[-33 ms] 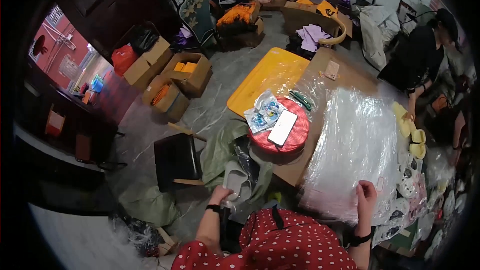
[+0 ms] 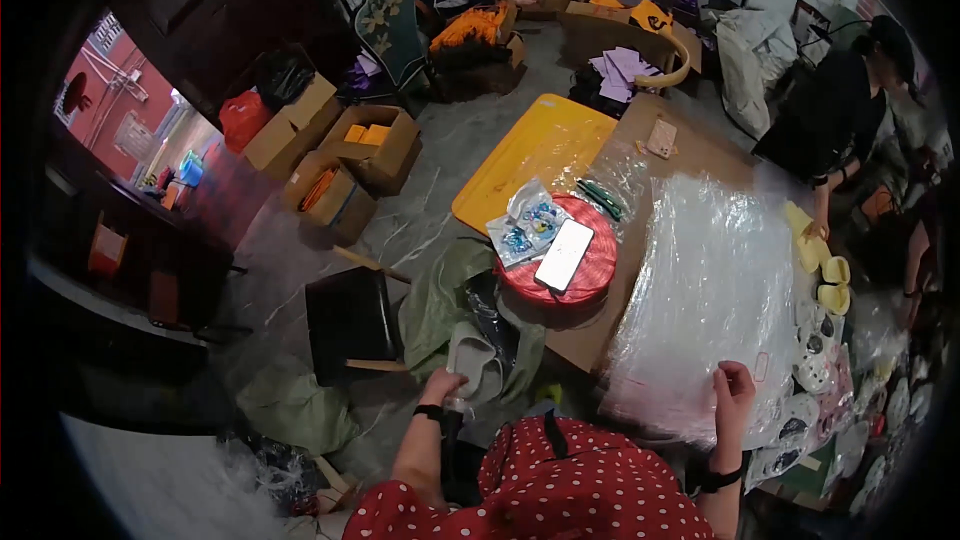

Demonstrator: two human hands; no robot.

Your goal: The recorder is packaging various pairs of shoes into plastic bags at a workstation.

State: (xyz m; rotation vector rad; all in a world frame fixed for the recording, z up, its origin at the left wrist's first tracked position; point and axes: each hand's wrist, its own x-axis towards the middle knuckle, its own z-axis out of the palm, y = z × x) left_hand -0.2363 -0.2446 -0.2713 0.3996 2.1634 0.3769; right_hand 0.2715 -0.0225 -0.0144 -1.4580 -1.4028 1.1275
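My left hand (image 2: 440,388) is closed on the near end of a pair of pale grey clogs (image 2: 474,362), held off the table's near left side by a green woven sack. My right hand (image 2: 734,392) hovers over or touches the near right part of a stack of clear plastic bags (image 2: 700,300). Its fingers are curled; whatever they may pinch cannot be made out. Left of the bags, a white-screened phone (image 2: 564,254) and small packets with blue bits (image 2: 530,225) lie on a round red bundle (image 2: 590,285).
A co-worker in black (image 2: 835,130) reaches toward yellow clogs (image 2: 833,280) at the table's right edge; white clogs (image 2: 812,372) lie nearer. The green sack (image 2: 430,305) and a black stool (image 2: 352,325) stand left. Cardboard boxes (image 2: 385,165) are farther off. Another person sits at the back.
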